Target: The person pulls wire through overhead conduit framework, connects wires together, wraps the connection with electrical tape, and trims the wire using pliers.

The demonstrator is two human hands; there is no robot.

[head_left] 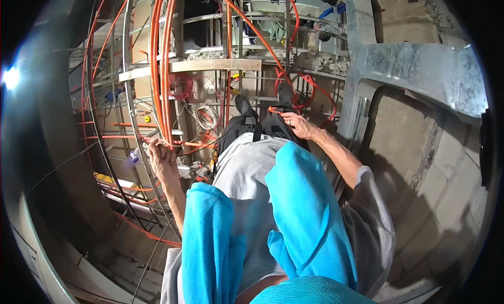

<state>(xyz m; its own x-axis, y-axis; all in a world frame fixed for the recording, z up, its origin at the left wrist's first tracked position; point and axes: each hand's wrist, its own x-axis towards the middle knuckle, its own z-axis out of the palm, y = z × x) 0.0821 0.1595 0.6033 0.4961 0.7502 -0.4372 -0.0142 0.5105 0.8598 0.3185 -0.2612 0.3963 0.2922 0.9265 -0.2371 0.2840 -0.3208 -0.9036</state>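
Note:
My left hand (161,157) is at the left among metal rods and orange conduits (164,110), fingers curled around what seems a thin cable; exactly what it grips is hard to make out. A small blurred purple-and-white object (133,157) is just left of it. My right hand (298,124) is over my dark-trousered right thigh, closed on an orange-handled tool (275,109). Below me, my shoes (242,104) stand among the framework and cables. A coil of pale cable (206,116) lies between my left hand and my legs, and looped red conduit (310,91) is beyond my right foot.
A pale wooden batten (202,64) crosses the metal grid (127,52) ahead. A galvanized duct (420,68) runs along the upper right, above a bare concrete surface (420,152). A dark vertical surface (50,125) borders the left, with a bright light (11,77).

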